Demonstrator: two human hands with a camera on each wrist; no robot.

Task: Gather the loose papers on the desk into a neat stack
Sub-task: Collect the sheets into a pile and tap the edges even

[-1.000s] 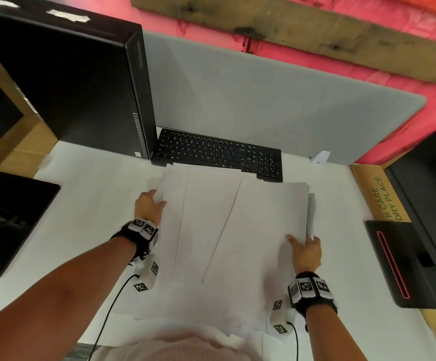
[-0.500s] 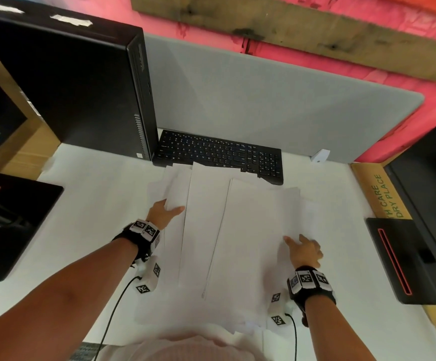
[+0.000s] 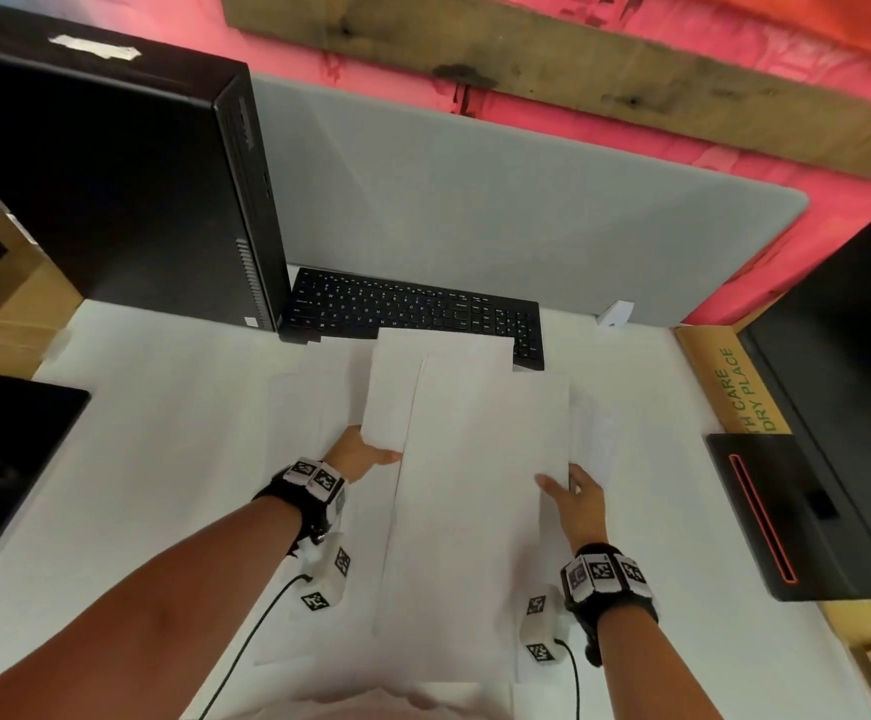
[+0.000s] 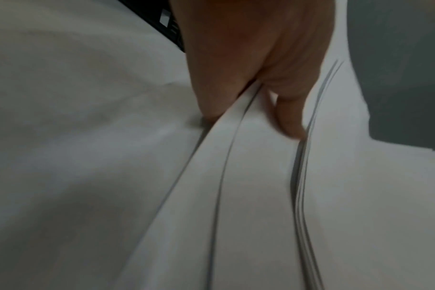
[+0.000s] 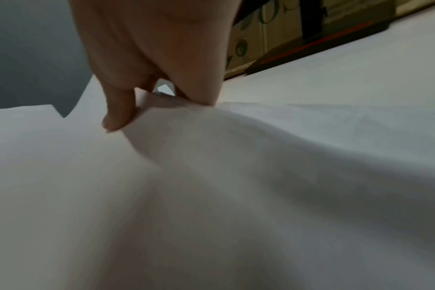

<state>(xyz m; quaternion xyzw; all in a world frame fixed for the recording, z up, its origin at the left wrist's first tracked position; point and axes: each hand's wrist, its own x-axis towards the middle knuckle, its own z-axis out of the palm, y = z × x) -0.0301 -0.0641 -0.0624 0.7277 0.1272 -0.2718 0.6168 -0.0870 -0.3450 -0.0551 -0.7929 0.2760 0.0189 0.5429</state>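
Several white papers [image 3: 475,459] lie overlapping and fanned in the middle of the white desk [image 3: 163,433]. My left hand [image 3: 363,452] is at their left side, its fingers hidden under a raised sheet. In the left wrist view the left hand [image 4: 252,123] pinches sheet edges [image 4: 236,196] between thumb and fingers. My right hand [image 3: 571,488] is at the right side, thumb on the top sheet. In the right wrist view the right hand [image 5: 159,106] grips the bulging paper [image 5: 211,176], thumb above and fingers at the edge.
A black keyboard [image 3: 417,314] lies just behind the papers, partly covered by a sheet. A black computer tower [image 3: 111,189] stands at the back left, before a grey divider panel [image 3: 475,200]. A cardboard box [image 3: 734,387] and a black device [image 3: 776,511] border the right; another black object [image 3: 2,459] borders the left.
Both hands have moved inward toward each other. The sheets have slid together into a narrower, more overlapped pile. My left hand's fingers went from the outer edge to under a sheet.
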